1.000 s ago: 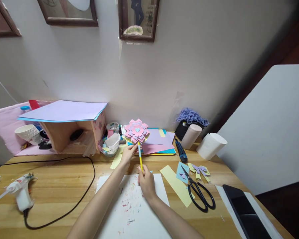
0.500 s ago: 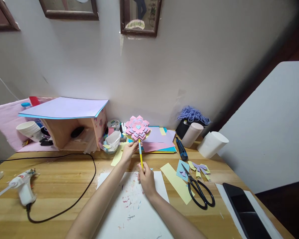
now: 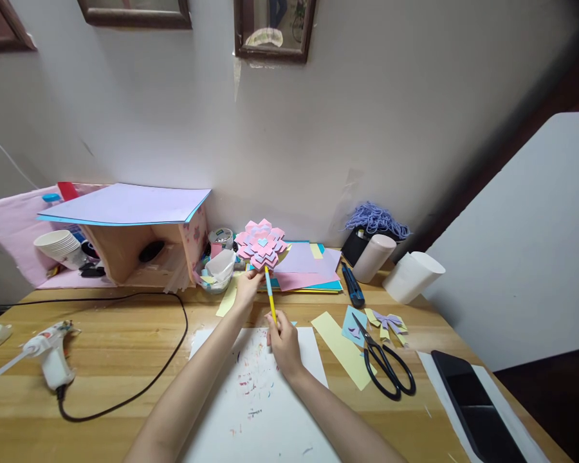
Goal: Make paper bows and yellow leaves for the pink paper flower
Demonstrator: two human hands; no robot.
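A layered pink and lilac paper flower [image 3: 261,242] with a small blue heart at its centre tops a thin yellow and pale-blue stem [image 3: 270,292]. Just under the bloom, my left hand [image 3: 248,288] is closed at the flower's base; its fingertips are partly hidden behind the petals and stem. Lower down, my right hand [image 3: 284,339] pinches the yellow end of the stem. The flower tilts slightly left, above a white sheet [image 3: 251,405] marked with colour smears.
Black-handled scissors [image 3: 388,370] lie right, by yellow paper strips [image 3: 342,350] and a paper bow [image 3: 388,321]. A glue gun [image 3: 53,357] with a looping black cord is left. Behind are coloured papers [image 3: 303,280], a box cutter [image 3: 352,285] and a cardboard box [image 3: 195,247]. A phone [image 3: 477,405] lies right.
The flower head has shifted a little left and the stem leans more that way. Both hands keep their hold. The whole view has tipped slightly.
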